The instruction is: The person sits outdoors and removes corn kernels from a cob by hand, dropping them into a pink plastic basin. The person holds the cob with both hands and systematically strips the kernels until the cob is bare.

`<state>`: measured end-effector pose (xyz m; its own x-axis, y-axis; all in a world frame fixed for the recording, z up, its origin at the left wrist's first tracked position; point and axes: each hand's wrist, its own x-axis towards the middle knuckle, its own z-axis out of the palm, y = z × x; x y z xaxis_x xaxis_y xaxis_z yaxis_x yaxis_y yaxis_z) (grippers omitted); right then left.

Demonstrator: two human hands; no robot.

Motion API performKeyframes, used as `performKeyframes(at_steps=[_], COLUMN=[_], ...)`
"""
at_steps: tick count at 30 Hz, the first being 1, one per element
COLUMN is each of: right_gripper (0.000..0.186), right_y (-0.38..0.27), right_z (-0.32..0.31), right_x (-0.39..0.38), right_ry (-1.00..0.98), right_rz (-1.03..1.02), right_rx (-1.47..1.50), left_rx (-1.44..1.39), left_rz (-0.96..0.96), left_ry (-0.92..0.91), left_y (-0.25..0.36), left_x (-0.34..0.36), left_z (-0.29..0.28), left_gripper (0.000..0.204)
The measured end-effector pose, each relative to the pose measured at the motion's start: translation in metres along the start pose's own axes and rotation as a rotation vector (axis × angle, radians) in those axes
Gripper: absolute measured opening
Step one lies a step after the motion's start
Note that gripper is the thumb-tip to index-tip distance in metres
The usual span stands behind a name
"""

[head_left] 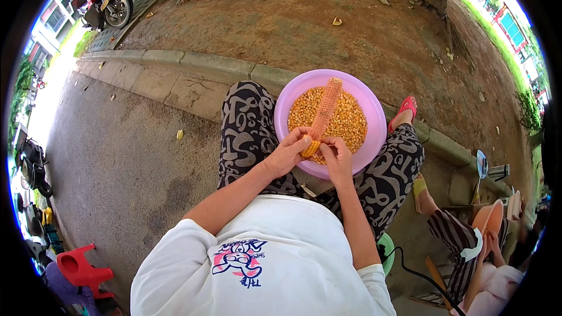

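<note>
A corn cob [325,109] lies tilted over a pink plastic basin [376,117] between my legs, its long upper part stripped of kernels and its lower end still yellow with them. My left hand [290,152] is closed round the lower end of the cob. My right hand [336,161] pinches that same kernel-covered end from the other side, thumb on the yellow rows. Loose yellow kernels [351,123] cover the inside of the basin under both hands and the cob.
A red stool [82,266] stands at lower left. A person [474,269] sits at lower right holding an orange object, beside a green container [386,248] and black cord. A curb [216,64] borders bare soil with trees. A motorcycle [105,3] and parked scooters [32,164] are at left.
</note>
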<state>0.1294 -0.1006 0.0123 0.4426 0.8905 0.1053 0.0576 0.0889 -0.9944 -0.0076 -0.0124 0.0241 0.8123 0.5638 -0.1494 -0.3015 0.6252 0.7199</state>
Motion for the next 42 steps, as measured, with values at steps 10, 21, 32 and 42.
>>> performKeyframes(at_steps=[10,21,32,42], right_gripper=[0.012,0.010,0.013,0.011], right_y=[-0.006,0.003,-0.005,-0.010], right_z=[0.000,0.001,0.001,0.002], right_x=[-0.001,-0.001,0.000,0.000], right_ry=[-0.036,-0.029,-0.070,-0.074], right_rz=[-0.011,0.008,-0.112,-0.159], right_rx=[-0.035,0.066,-0.042,-0.135], left_rx=[-0.054,-0.062,-0.112,-0.081], left_rz=[-0.011,-0.056,-0.010,-0.008], left_ry=[-0.012,0.039,0.000,-0.009], left_y=[0.000,0.000,-0.003,-0.003], left_x=[0.004,0.003,0.005,0.004], left_z=[0.000,-0.003,-0.006,-0.006], left_gripper=[0.031,0.029,0.023,0.028])
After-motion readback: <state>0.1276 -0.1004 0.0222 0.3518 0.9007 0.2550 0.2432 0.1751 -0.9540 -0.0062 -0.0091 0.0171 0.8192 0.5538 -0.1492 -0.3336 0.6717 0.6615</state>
